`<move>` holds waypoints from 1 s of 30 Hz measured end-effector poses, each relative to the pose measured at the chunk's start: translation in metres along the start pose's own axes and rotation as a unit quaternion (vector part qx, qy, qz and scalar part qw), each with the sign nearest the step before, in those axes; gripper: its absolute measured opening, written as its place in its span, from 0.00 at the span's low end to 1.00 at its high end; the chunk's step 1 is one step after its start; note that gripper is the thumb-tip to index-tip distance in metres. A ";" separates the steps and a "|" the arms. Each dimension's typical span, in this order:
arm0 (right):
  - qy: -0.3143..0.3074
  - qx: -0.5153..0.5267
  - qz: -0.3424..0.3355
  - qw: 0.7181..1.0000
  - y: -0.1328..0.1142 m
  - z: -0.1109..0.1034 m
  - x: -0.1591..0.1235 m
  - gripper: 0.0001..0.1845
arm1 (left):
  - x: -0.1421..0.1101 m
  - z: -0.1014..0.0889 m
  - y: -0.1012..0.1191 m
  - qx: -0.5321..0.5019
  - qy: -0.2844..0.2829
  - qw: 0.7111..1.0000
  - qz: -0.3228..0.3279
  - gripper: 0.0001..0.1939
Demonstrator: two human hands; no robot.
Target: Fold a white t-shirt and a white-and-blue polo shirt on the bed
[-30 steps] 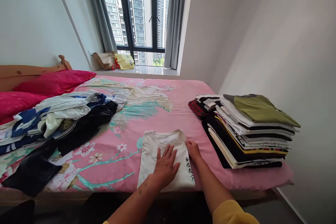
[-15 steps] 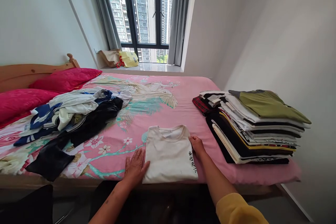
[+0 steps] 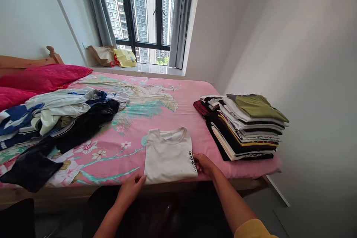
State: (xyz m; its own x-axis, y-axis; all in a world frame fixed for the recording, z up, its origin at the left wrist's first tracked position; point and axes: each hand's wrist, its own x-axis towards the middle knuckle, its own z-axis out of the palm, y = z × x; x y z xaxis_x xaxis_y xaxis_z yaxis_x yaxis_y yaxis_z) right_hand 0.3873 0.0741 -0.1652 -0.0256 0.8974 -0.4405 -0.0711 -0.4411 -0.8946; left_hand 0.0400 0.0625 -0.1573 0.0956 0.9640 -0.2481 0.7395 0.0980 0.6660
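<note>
A folded white T-shirt (image 3: 168,158) lies flat at the bed's front edge, its round collar pointing away from me and dark characters printed down its right side. My left hand (image 3: 130,190) is closed at the shirt's lower left corner, thumb and fingers pinching the cloth there. At the right edge, beside the print, my right hand (image 3: 204,164) grips the shirt with curled fingers, the tips partly hidden by the fabric.
A tall stack of folded clothes (image 3: 245,130) with an olive garment (image 3: 255,106) on top stands to the right. Leftward lies a loose heap of clothes (image 3: 64,115) near red pillows (image 3: 47,78). The bed (image 3: 156,119) has a pink floral sheet. Bags (image 3: 104,55) sit on the windowsill.
My left hand has gone from lying flat on the shirt's left side to pinching its lower left corner. My right hand has slid down the right edge. The view has shifted rightward.
</note>
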 end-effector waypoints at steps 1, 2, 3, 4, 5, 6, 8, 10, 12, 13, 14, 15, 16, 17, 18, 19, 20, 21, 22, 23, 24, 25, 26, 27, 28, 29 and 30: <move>-0.007 0.000 0.000 1.000 0.000 0.001 -0.001 0.16 | 0.001 0.000 -0.002 -0.012 0.005 1.000 0.007 0.22; -0.011 0.000 -0.003 1.000 0.001 0.001 -0.001 0.16 | 0.001 0.000 -0.003 -0.023 0.011 1.000 0.014 0.22; -0.009 0.000 -0.007 1.000 0.002 0.002 0.000 0.17 | 0.002 0.000 -0.003 -0.034 0.018 0.999 0.018 0.22; -0.002 -0.001 -0.012 1.000 0.003 0.003 0.000 0.17 | 0.003 0.000 -0.002 -0.041 0.026 0.999 0.021 0.21; 0.008 -0.003 -0.018 1.000 0.005 0.005 0.001 0.17 | 0.003 0.001 -0.002 -0.047 0.033 0.998 0.023 0.20; 0.021 -0.004 -0.023 1.000 0.008 0.006 0.002 0.17 | 0.004 0.002 -0.002 -0.050 0.040 0.998 0.023 0.19; 0.048 -0.005 -0.029 0.998 0.013 0.008 0.001 0.18 | 0.005 0.005 -0.003 -0.042 0.052 0.998 0.021 0.18; 0.068 -0.006 -0.030 0.997 0.018 0.010 -0.002 0.18 | 0.006 0.007 -0.004 -0.022 0.058 0.998 0.018 0.17; 0.076 -0.007 -0.027 0.997 0.022 0.011 -0.009 0.19 | 0.006 0.009 -0.005 -0.005 0.058 0.998 0.016 0.17; 0.075 -0.008 -0.024 0.997 0.023 0.010 -0.012 0.20 | 0.005 0.009 -0.004 -0.002 0.055 0.998 0.015 0.17; 0.070 -0.009 -0.021 0.997 0.024 0.010 -0.016 0.20 | 0.004 0.009 -0.003 -0.004 0.052 0.999 0.016 0.18; 0.062 -0.010 -0.018 0.998 0.024 0.008 -0.020 0.21 | 0.003 0.008 -0.002 -0.011 0.047 0.999 0.018 0.19; 0.052 -0.009 -0.017 0.998 0.024 0.007 -0.023 0.22 | 0.001 0.007 0.000 -0.020 0.044 0.999 0.022 0.20; 0.041 -0.009 -0.017 0.999 0.024 0.006 -0.026 0.23 | -0.002 0.006 0.002 -0.031 0.042 0.998 0.024 0.20; 0.032 -0.009 -0.019 0.999 0.023 0.005 -0.028 0.23 | -0.004 0.005 0.003 -0.039 0.044 0.998 0.021 0.20; 0.024 -0.009 -0.021 0.999 0.023 0.004 -0.030 0.22 | -0.006 0.005 0.005 -0.044 0.049 0.998 0.014 0.21; 0.018 -0.010 -0.025 0.999 0.023 0.004 -0.032 0.22 | -0.008 0.005 0.006 -0.047 0.055 0.997 0.004 0.21; 0.015 -0.012 -0.028 0.999 0.024 0.004 -0.033 0.22 | -0.010 0.005 0.006 -0.049 0.059 0.997 -0.005 0.21; 0.015 -0.013 -0.031 0.999 0.024 0.005 -0.034 0.22 | -0.010 0.005 0.006 -0.051 0.061 0.997 -0.011 0.21; 0.017 -0.015 -0.034 0.999 0.025 0.007 -0.035 0.22 | -0.010 0.006 0.006 -0.054 0.059 0.997 -0.011 0.22; 0.021 -0.017 -0.035 0.999 0.025 0.008 -0.035 0.22 | -0.010 0.006 0.006 -0.062 0.054 0.997 -0.006 0.22; 0.026 -0.019 -0.037 0.999 0.026 0.010 -0.036 0.22 | -0.009 0.007 0.005 -0.076 0.047 0.996 0.003 0.22; 0.032 -0.021 -0.037 0.999 0.026 0.012 -0.037 0.22 | -0.007 0.008 0.004 -0.099 0.037 0.994 0.012 0.23; 0.037 -0.024 -0.038 0.998 0.026 0.013 -0.037 0.21 | -0.006 0.008 0.003 -0.130 0.028 0.991 0.018 0.23; 0.043 -0.027 -0.038 0.998 0.026 0.014 -0.038 0.21 | -0.004 0.009 0.001 -0.166 0.021 0.986 0.020 0.23; 0.048 -0.031 -0.039 0.998 0.027 0.014 -0.040 0.21 | -0.004 0.010 -0.001 -0.201 0.018 0.979 0.020 0.23; 0.053 -0.036 -0.040 0.997 0.027 0.014 -0.041 0.21 | -0.003 0.010 -0.003 -0.227 0.015 0.974 0.018 0.23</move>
State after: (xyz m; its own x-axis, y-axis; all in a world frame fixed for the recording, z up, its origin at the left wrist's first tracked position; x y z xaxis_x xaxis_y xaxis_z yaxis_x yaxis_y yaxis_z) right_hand 0.3725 0.0251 -0.1706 0.0838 0.9251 -0.3704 0.0025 -0.3719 -0.9283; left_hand 0.0440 0.0567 -0.1659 0.0915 0.9749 -0.2029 0.3647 0.1568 0.9178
